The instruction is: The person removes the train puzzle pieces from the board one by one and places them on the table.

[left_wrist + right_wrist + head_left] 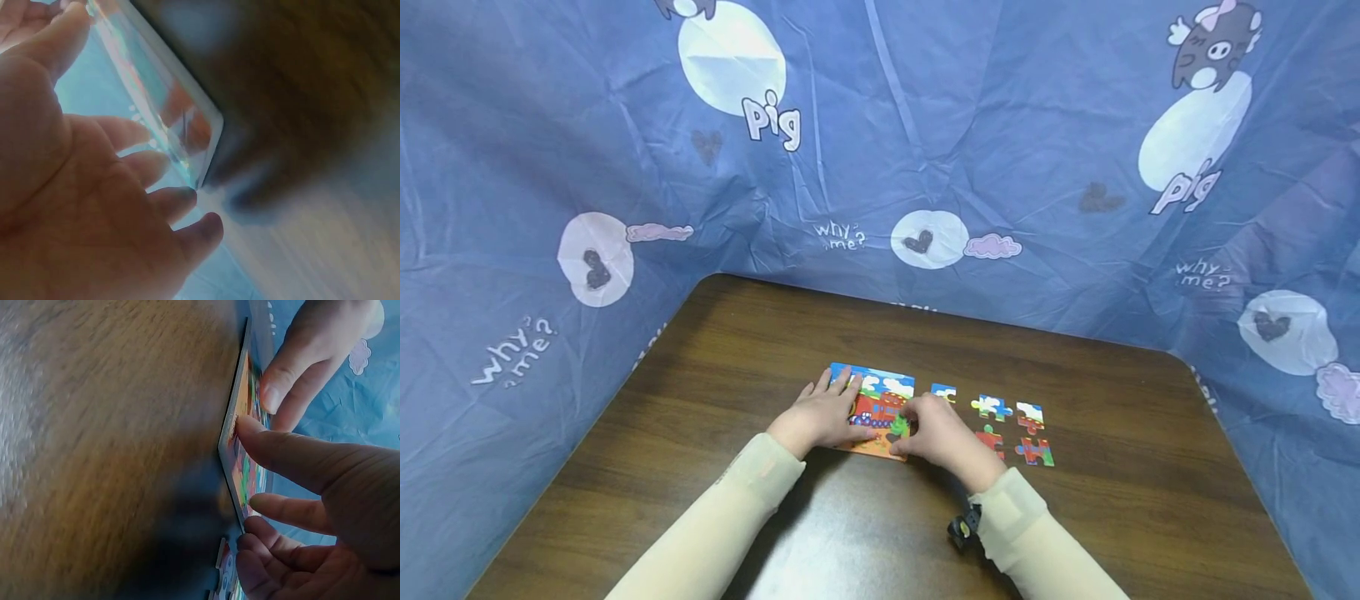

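Observation:
A jigsaw puzzle [880, 385] with a red vehicle picture lies in a thin-edged board on the table. My left hand [829, 414] rests on its left part, fingers spread and straight; the left wrist view shows the fingertips near the board's edge [209, 112]. At the puzzle's front right corner, my right hand [942, 432] holds a green and orange puzzle piece [899, 427] between thumb and index finger. In the right wrist view the thumb [256, 434] touches the picture near the front edge, while the other fingers curl loosely beside the board.
Several loose puzzle pieces lie right of the board, among them a blue-and-white one [992, 407] and a red one [1036, 452]. The brown wooden table [1120, 500] meets a blue printed cloth [1045, 150] at the back and sides. A black device [964, 527] sits at my right wrist.

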